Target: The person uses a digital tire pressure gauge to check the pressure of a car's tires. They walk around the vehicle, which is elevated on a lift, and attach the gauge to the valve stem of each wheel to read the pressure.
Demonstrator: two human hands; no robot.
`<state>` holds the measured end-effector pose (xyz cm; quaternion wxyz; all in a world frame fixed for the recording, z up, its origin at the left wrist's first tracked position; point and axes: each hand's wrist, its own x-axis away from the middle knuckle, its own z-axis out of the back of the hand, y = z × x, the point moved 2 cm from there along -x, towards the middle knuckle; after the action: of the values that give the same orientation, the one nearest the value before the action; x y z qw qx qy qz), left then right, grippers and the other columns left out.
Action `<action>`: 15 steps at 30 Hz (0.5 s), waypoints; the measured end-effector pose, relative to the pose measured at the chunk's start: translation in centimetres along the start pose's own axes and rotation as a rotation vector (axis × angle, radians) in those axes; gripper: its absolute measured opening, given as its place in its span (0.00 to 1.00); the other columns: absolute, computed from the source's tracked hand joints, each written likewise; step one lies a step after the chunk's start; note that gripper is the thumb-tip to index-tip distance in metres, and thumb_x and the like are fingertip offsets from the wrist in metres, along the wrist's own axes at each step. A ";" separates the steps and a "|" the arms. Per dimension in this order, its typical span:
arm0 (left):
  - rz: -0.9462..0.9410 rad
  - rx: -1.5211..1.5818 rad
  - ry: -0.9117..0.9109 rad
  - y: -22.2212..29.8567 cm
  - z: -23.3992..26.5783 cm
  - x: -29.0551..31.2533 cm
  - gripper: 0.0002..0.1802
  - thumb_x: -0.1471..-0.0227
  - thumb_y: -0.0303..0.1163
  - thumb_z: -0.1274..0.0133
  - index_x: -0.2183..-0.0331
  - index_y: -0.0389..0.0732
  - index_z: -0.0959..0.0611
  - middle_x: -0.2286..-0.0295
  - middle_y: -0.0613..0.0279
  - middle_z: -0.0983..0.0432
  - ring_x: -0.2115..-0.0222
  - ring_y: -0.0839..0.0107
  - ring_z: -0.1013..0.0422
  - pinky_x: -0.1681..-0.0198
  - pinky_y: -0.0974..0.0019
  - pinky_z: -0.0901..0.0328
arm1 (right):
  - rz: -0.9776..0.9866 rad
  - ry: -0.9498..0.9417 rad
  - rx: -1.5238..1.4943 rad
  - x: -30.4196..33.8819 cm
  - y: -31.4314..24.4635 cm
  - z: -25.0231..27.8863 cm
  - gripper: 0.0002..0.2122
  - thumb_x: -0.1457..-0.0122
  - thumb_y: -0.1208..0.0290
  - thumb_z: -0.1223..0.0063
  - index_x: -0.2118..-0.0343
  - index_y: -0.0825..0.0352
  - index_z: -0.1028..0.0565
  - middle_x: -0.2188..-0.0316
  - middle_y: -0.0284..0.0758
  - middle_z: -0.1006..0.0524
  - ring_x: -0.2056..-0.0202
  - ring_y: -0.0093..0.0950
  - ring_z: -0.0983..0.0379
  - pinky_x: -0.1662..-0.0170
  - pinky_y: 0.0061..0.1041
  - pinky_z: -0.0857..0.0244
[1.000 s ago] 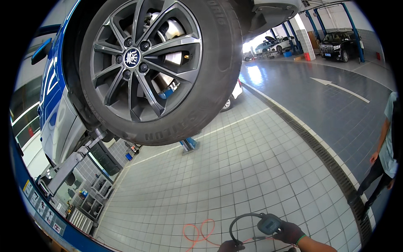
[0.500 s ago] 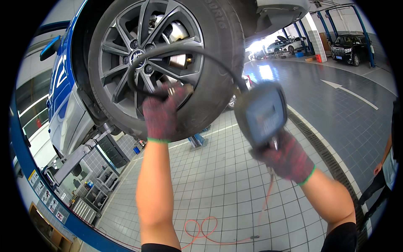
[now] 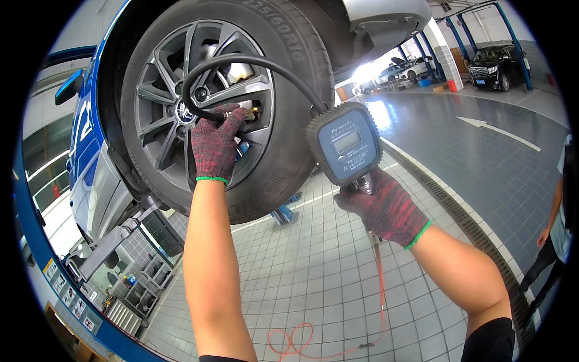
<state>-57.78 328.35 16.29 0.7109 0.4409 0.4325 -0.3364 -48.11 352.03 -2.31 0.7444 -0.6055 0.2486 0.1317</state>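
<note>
Both my hands wear dark red and black knit gloves with green cuffs. My left hand (image 3: 215,148) is closed round the metal chuck of a black hose (image 3: 268,62), in front of the wheel's grey alloy rim (image 3: 196,57). A brass-coloured tip (image 3: 254,113) shows just beyond the chuck; whether it is joined to the valve is too small to tell. My right hand (image 3: 389,208) grips the handle of a tyre inflator gauge (image 3: 348,145), its blue face and small display turned toward me. The black hose loops from the gauge to the chuck. The tyre (image 3: 289,114) hangs off the floor.
A thin orange air line (image 3: 381,283) drops from the gauge handle and coils on the tiled floor. A blue lift post (image 3: 114,329) and lift arm (image 3: 108,232) stand at left. A drain grate (image 3: 443,199) runs along the right, where a person (image 3: 552,241) stands. Parked cars (image 3: 497,67) are farther back.
My left hand has raised the chuck up and slightly left, nearer the brass-coloured tip by the rim. The gauge has moved left in my right hand, and its face now shows sharply.
</note>
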 end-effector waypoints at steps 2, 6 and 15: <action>-0.007 -0.031 -0.018 -0.4 -0.1 -0.1 0.16 0.49 0.36 0.33 0.60 0.37 0.12 0.68 0.58 0.16 0.67 0.72 0.23 0.60 0.66 0.30 | -0.025 0.002 0.016 -0.4 0.3 0.0 0.26 0.45 0.56 0.34 0.50 0.68 0.26 0.64 0.37 0.18 0.63 0.29 0.22 0.54 0.30 0.28; 0.003 0.018 -0.005 -0.3 -0.5 -0.2 0.17 0.48 0.36 0.32 0.60 0.36 0.13 0.67 0.56 0.16 0.66 0.73 0.22 0.59 0.67 0.30 | -0.060 0.001 -0.062 -1.2 0.4 0.2 0.19 0.44 0.62 0.37 0.55 0.68 0.25 0.67 0.35 0.22 0.65 0.26 0.25 0.57 0.29 0.30; -0.048 0.106 0.059 -1.4 -0.9 -0.3 0.16 0.48 0.34 0.32 0.60 0.36 0.13 0.69 0.60 0.17 0.67 0.74 0.23 0.61 0.69 0.31 | 0.004 0.001 -0.021 -3.2 2.5 -1.7 0.26 0.46 0.55 0.34 0.50 0.67 0.26 0.62 0.36 0.18 0.60 0.30 0.22 0.52 0.31 0.29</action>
<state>-59.41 328.68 15.86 0.6652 0.4769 0.4454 -0.3628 -52.44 351.28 -2.96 0.7375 -0.6129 0.2491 0.1355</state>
